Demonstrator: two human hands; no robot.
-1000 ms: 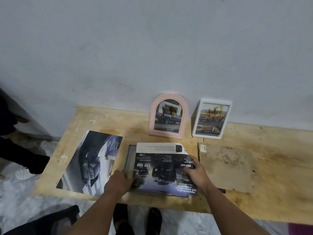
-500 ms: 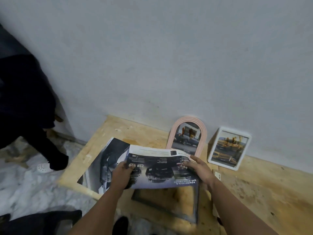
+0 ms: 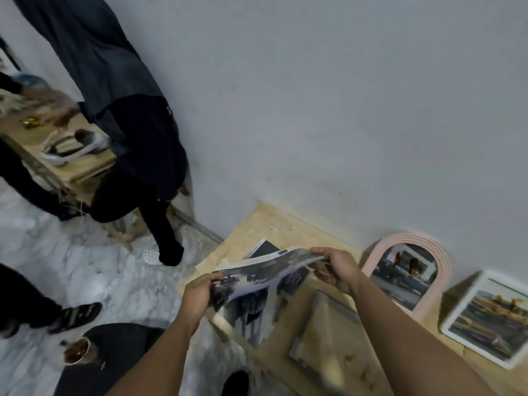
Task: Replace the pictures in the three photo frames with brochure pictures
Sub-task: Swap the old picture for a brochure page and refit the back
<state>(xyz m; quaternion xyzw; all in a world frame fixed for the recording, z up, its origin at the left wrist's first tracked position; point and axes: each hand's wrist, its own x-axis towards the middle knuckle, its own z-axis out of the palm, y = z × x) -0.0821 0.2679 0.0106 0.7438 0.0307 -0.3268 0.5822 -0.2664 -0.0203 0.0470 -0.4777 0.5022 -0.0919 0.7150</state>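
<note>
Keep left hand [image 3: 197,298] and right hand [image 3: 337,268] pinching opposite edges of the brochure page [image 3: 265,271], taut and level, above the empty dark frame [image 3: 320,335] before lowering squarely.

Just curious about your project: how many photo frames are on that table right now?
3. A pink arched frame stands against the wall, a white frame leans beside it, and a dark frame lies flat, below the raised brochure page.
</note>
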